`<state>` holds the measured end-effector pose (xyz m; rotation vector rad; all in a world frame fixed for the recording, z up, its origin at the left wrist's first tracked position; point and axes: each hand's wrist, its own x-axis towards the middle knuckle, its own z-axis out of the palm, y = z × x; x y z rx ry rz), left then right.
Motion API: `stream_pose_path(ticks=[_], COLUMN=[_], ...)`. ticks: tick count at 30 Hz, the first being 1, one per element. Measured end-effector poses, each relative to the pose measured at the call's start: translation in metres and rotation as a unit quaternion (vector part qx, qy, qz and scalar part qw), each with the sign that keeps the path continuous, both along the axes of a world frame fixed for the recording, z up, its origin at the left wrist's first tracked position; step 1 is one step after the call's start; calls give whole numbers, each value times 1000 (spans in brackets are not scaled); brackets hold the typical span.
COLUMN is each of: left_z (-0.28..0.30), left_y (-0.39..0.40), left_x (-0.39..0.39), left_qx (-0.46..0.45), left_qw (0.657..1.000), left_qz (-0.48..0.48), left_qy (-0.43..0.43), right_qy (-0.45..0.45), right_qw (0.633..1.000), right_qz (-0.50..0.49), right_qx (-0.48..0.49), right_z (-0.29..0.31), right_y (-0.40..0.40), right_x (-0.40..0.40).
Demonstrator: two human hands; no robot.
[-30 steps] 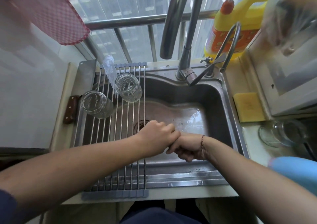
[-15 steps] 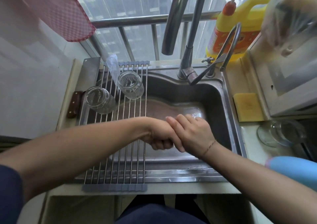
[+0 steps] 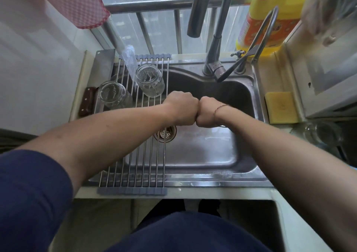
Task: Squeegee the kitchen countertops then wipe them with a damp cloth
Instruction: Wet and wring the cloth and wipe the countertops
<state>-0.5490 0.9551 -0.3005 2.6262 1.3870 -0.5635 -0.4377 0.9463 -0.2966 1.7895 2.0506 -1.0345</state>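
Both hands are held out over the sink (image 3: 249, 166). The left hand (image 3: 180, 108) and right hand (image 3: 205, 111) are curled into fists, knuckles touching, and nothing shows in either grip (a thin bracelet circles the right wrist). A wire rack (image 3: 146, 166) spans the sink's left half, with two glass jars (image 3: 150, 80) lying on it. A yellow sponge (image 3: 281, 107) lies on the counter (image 3: 270, 74) just right of the sink. No cloth or squeegee can be made out.
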Motion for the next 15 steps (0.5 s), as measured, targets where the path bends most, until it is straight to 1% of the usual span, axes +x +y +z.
stream_pose_path(ticks=[5, 8, 10, 13, 15], left_z=[10, 16, 19, 22, 18], left_y=[9, 17, 22, 19, 11], left_x=[-1, -5, -8, -6, -3], left_qx=[48, 75, 93, 97, 48], left_qw=[995, 989, 985, 986, 995], left_qz=[-85, -128, -145, -133, -84], left_qy=[18, 23, 22, 4, -21], right_qy=[30, 43, 47, 35, 33], right_qw=[993, 988, 988, 988, 988], right_qz=[-29, -41, -50, -42, -30], right_qx=[-112, -143, -141, -141, -148], right_z=[12, 19, 23, 25, 23], right_y=[14, 17, 19, 19, 14], right_x=[8, 8, 7, 10, 15])
